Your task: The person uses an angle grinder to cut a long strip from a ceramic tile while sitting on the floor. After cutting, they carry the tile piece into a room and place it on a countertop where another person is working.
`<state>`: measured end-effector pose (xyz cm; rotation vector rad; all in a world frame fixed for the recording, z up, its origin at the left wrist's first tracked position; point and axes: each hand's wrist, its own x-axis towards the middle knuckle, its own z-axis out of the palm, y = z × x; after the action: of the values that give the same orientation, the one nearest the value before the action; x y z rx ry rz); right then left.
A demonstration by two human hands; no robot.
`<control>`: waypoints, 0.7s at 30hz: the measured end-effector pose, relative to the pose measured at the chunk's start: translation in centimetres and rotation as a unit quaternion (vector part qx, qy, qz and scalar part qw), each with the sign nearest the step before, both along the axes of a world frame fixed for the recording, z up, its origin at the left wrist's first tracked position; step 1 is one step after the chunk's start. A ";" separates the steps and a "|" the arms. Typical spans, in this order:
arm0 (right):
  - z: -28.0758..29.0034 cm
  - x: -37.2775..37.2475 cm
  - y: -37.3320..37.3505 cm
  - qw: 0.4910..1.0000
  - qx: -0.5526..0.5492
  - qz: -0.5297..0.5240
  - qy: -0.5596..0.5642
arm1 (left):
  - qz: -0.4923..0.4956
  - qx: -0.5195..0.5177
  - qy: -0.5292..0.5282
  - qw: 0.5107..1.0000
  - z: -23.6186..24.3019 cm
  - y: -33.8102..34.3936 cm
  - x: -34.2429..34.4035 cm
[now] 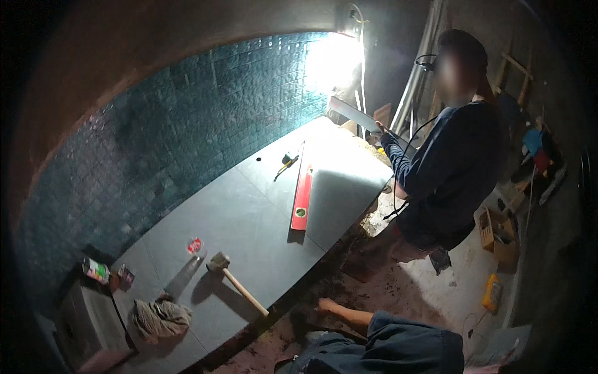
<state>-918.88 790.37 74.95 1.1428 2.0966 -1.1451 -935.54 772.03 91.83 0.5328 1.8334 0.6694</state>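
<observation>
From a dark, loose sleeve at the lower edge, a bare forearm that seems to be mine reaches left to my right hand (327, 305), low beside the front edge of the grey slab surface (249, 206). Its fingers are too dim and small to make out. My left hand is out of the picture. Nearest to my right hand is a mallet (246, 292), its wooden handle reaching the slab's front edge. Farther back lies a red spirit level (301, 202). A black-and-yellow tool (286, 165) is to its left, and a small red-and-white round item (195, 245) lies near the mallet head.
A crumpled cloth (161, 319), a can (95, 270) and a grey box (93, 324) are at the left. Behind the slab curves a teal tiled wall (143, 149). Across from me a co-worker (455, 168) holds a long flat board (355, 115). A yellow item (491, 293) lies on the floor.
</observation>
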 end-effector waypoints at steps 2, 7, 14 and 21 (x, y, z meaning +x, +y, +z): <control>-6.1 2.7 4.2 0.994 0.056 -0.089 0.006 | -0.058 0.020 -0.020 0.998 0.4 3.9 0.1; 4.6 -3.7 4.4 0.993 0.058 -0.097 0.020 | -0.061 -0.021 0.021 0.998 0.3 4.7 -5.0; 6.2 5.2 -0.2 0.958 0.111 -0.263 0.015 | -0.154 0.001 0.000 0.988 -0.6 6.8 -5.3; 7.6 12.1 -13.0 0.890 -0.020 -0.443 -0.103 | -0.193 -0.006 -0.009 0.981 -2.6 3.0 -10.0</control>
<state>-906.79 777.33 82.54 2.1954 1.3570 -1.3269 -945.58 775.07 89.24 0.8443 1.6510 0.3964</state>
